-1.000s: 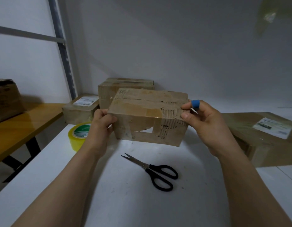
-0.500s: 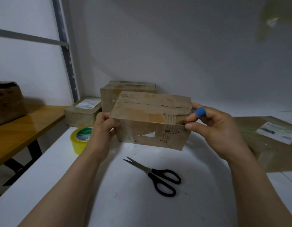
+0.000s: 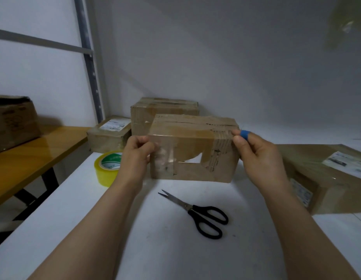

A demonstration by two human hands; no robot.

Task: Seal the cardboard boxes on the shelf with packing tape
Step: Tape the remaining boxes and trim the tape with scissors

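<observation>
— What's at the far left?

— A brown box (image 3: 13,122) on a wooden table (image 3: 34,154), cut off by the frame edge; its print is too blurred to read. Right of it a metal post (image 3: 88,63) runs up the wall.

— And on the white shelf (image 3: 155,249)?

— A labelled box (image 3: 108,136) sits far back in the left corner. Nearer is a yellow tape roll (image 3: 107,168), its right side hidden behind the left wrist.

— The hands?

— The left hand (image 3: 135,156) grips the left end of the held box (image 3: 193,150), thumb on the front face, fingers curled round the end and out of sight. That box is in the middle of the shelf, patched with old brown and clear tape; I cannot tell whether its underside touches the shelf. It hides most of the box behind (image 3: 165,108).

— The other end?

— The right hand (image 3: 258,156) pinches the upper right corner, thumb on the front; a fingertip with a blue band (image 3: 245,135) shows over the edge, the rest are hidden behind.

— Anything else?

— Scissors (image 3: 200,213) lie near, blades slightly apart, just in front of the held box. At the right a big box (image 3: 327,178) with labels runs out of frame.
</observation>
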